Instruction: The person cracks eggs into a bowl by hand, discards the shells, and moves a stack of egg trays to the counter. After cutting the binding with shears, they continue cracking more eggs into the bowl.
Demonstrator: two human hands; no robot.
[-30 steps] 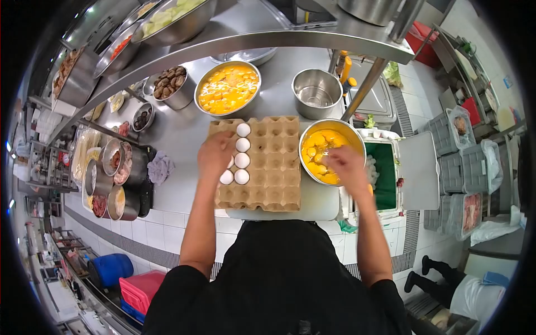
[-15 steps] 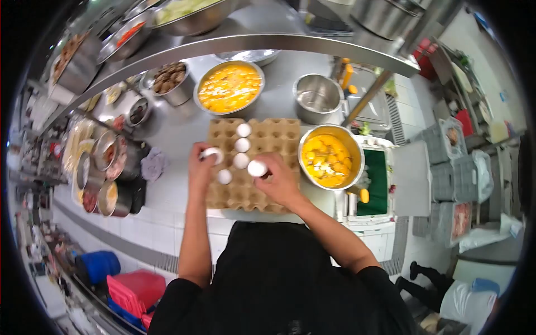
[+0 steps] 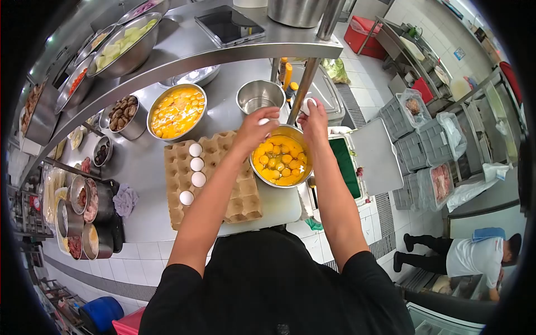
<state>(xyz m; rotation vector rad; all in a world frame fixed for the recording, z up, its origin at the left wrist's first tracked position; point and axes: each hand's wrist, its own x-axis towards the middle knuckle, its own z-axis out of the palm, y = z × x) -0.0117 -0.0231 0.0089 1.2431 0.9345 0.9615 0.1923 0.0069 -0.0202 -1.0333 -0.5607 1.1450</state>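
Observation:
My left hand is closed around a white egg, mostly hidden by the fingers. A second white egg is gripped in my right hand. Both hands are over the far side of a steel bowl with many raw yolks in it. Left of that bowl, partly under my left forearm, lies a cardboard egg tray. Several whole white eggs sit in a column of its cups. Whether the shells in my hands are cracked is too small to tell.
A second bowl of yolks stands behind the tray, near a steel pot. A shelf edge and its post stand close beyond my hands. A person in a white shirt is at the lower right.
Both hands have moved right and away from me, from the egg tray to above the yolk bowl, each carrying an egg. The whole view has shifted as my head turned.

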